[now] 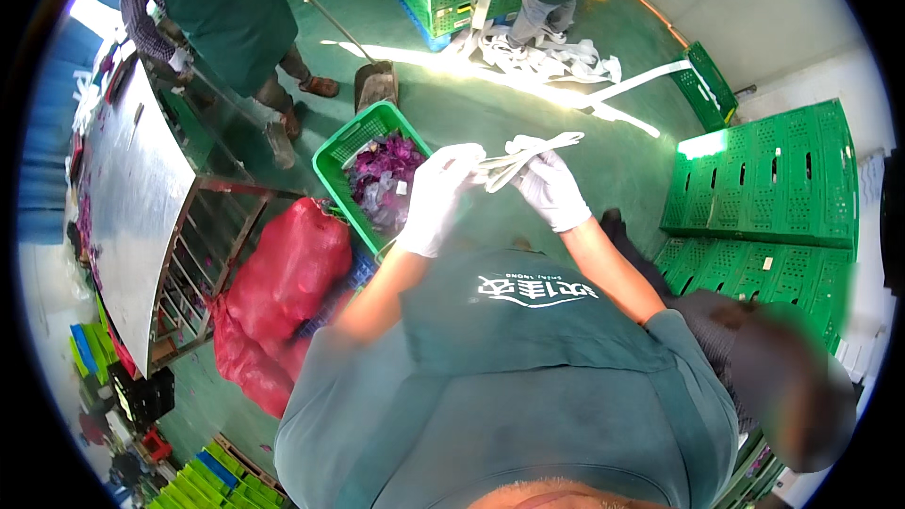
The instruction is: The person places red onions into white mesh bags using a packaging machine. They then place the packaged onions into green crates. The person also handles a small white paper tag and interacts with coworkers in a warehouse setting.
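Observation:
My left hand (445, 191) and my right hand (548, 180), both in white gloves, are raised before my chest. Between them they hold a folded, pale strap or band (505, 168); one end of it sticks out past my right hand. The fingers of both hands are closed on it. Below and beside my left hand stands a green plastic crate (336, 155) with purple leaves (385, 162) and clear plastic film (385, 198) inside.
Red mesh sacks (283, 283) lie beside a metal table (141, 205). A person in an apron (226, 21) holds a long-handled dustpan (376, 85). Another person (541, 10) stands by white strapping (565, 60). Green crates (763, 177) are stacked right, near a third person (714, 346).

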Motion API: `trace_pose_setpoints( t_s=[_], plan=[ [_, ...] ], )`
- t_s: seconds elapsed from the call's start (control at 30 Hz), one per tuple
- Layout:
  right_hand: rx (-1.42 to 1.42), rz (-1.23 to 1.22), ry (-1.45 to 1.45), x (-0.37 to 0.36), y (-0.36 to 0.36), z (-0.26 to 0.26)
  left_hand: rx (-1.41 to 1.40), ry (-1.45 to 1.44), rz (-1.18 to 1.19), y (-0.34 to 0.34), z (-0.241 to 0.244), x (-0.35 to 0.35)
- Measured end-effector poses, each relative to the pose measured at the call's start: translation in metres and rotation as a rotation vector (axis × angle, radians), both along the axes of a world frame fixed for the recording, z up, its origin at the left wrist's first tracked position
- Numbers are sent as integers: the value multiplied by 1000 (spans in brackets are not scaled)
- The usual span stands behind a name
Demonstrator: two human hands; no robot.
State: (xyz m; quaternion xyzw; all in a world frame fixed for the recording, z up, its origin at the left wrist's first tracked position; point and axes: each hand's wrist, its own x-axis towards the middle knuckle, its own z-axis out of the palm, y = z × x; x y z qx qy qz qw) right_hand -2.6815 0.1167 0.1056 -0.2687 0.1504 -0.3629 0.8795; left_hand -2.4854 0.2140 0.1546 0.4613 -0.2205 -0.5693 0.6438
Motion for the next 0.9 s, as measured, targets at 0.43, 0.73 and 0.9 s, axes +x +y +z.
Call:
trace_pose_setpoints(
  t_s=[0.43, 0.73, 0.9],
  plan=[
    [49, -203, 171, -51, -45, -2, 79, 43, -144, -71, -32, -46],
    [-83, -240, 448, -119, -138, -17, 196, 23, -223, -165, -45, -113],
    [-218, -248, 620, -162, -188, -11, 178, 64, -216, -224, -58, -154]
  ],
)
